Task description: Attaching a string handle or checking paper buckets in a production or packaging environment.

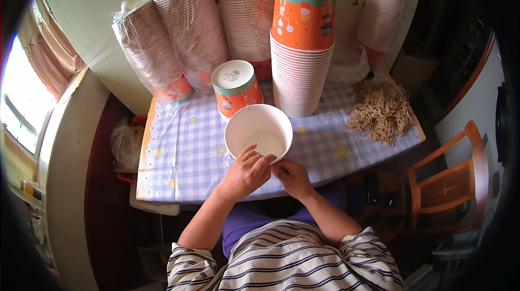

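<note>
White paper bucket [259, 131], open mouth tilted up toward the camera, sits at the near edge of the table [179, 155], which is covered in a blue-and-white checked cloth. Interior plain white; a thin dark line crosses the inside wall near the far rim, too fine to identify.

Left hand [246, 172]: fingers curled over the bucket's near rim, thumb side up, a ring visible on one finger. Fingertips pinch at the rim; grip is closed on the bucket edge. Right hand [291, 176]: fingers bent inward, fingertips meeting the same rim just beside the left hand's. Whether it grips the rim itself or something small at the rim cannot be told. The two hands touch or nearly touch at the fingertips.

Just behind the bucket: an orange printed bucket [236, 89] standing upside down, white base facing up. To its right, a tall unwrapped stack of nested buckets [301, 53], topmost one orange with a teal band. Along the wall behind, several more stacks in clear plastic sleeves [173, 42], leaning.

Right part of the table: a loose heap of tan string loops [379, 111], well apart from the hands. A wooden chair [449, 177] stands to the right of the table. Person wears a striped top [287, 261].
</note>
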`<state>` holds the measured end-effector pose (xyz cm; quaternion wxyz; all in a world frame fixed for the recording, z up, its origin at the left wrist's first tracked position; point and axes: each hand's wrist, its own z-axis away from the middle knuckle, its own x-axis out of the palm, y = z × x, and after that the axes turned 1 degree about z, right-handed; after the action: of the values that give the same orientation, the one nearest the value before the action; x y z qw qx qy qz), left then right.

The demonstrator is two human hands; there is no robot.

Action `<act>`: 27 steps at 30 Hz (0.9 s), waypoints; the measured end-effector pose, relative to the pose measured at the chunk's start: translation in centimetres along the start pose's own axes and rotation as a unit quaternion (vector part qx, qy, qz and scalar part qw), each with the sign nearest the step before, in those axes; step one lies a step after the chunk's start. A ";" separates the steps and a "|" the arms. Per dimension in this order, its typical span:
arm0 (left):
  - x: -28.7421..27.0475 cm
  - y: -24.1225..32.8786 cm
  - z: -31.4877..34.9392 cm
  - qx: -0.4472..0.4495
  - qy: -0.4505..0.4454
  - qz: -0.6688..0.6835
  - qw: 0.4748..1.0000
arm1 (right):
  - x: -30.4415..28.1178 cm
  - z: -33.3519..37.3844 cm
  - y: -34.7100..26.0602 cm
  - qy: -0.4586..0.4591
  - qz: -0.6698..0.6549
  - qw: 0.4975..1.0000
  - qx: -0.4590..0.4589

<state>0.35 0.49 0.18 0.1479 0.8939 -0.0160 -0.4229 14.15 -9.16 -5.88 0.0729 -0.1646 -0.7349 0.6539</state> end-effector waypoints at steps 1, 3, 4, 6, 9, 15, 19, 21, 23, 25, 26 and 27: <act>-0.1 0.0 0.0 -0.004 -0.002 0.006 1.000 | 0.0 0.0 0.1 -0.005 -0.005 1.000 0.005; -0.2 0.0 0.0 -0.009 -0.003 0.010 1.000 | 0.0 0.0 0.1 -0.012 -0.010 1.000 0.007; -0.2 -0.1 0.1 -0.017 -0.002 0.019 1.000 | -0.2 0.0 0.0 -0.030 0.020 0.999 0.023; -0.5 -0.3 0.2 -0.024 0.001 0.027 0.999 | -0.7 0.1 0.3 -0.048 0.050 0.997 0.038; -2.4 -1.0 0.6 -0.077 -0.052 0.049 0.994 | -2.2 0.3 1.0 -0.066 -0.003 0.997 -0.032; -6.2 -2.1 2.2 -0.168 -0.088 -0.116 0.975 | -5.5 -2.1 1.0 0.072 0.016 0.997 -0.027; -6.7 -1.1 1.5 -0.213 -0.041 -0.170 0.961 | -5.2 -3.6 1.3 0.096 -0.028 0.995 -0.011; -6.3 -0.2 0.4 -0.219 -0.004 -0.125 0.968 | -4.7 -3.7 1.1 0.063 -0.064 0.996 0.009; -4.8 1.6 -0.4 -0.217 0.038 -0.050 0.974 | -3.9 -3.7 0.9 0.019 -0.120 0.991 0.050; -3.3 3.4 -1.3 -0.253 -0.008 -0.016 0.967 | -2.9 -3.7 0.4 0.006 -0.172 0.982 0.074; -2.6 3.8 -1.7 -0.235 -0.009 -0.037 0.971 | -2.5 -3.6 0.3 -0.005 -0.221 0.970 0.098; -1.9 3.9 -2.2 -0.215 -0.011 -0.058 0.975 | -2.4 -3.6 0.3 -0.030 -0.249 0.961 0.119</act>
<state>1.19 -2.45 3.97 0.3118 0.8357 0.1255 -0.4342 17.58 -6.58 -5.48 0.2298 0.0531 -0.6714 0.7026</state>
